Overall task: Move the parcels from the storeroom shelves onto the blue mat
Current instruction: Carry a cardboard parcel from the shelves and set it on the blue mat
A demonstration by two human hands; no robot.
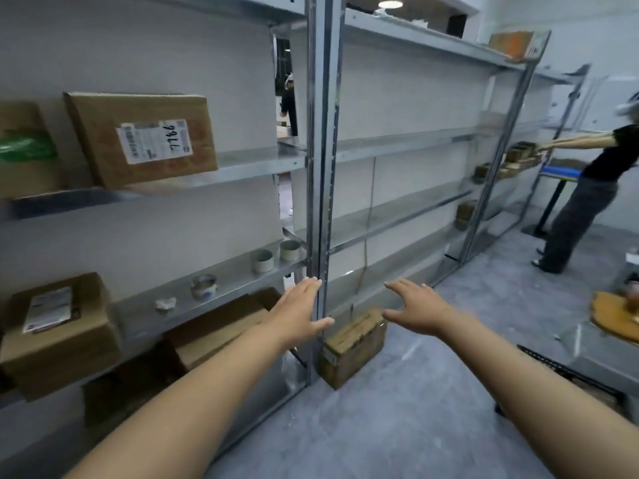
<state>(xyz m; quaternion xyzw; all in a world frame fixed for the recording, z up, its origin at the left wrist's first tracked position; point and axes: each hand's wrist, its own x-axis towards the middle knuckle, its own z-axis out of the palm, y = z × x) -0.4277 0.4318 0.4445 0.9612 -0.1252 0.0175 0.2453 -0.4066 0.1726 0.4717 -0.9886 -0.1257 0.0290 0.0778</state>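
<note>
Both my arms stretch forward over the floor. My left hand [300, 311] and my right hand [420, 307] are flat with straight fingers and hold nothing. Between and just below them a small brown cardboard parcel [352, 347] sits at the foot of the metal shelf post [323, 167]. On the left shelves stand more parcels: a labelled box [141, 140] leaning on the upper shelf, a box with a green patch [24, 150], a labelled box [58, 330] lower down, and an open carton [214, 330] beneath. The blue mat [560, 172] shows far right on a table.
Tape rolls [204, 286] and two small tins [275, 255] lie on a left shelf. Another person [584, 188] reaches into the far shelves at right, where small boxes [518, 155] sit. A wooden board [612, 316] and grey floor [397, 409] lie to the right.
</note>
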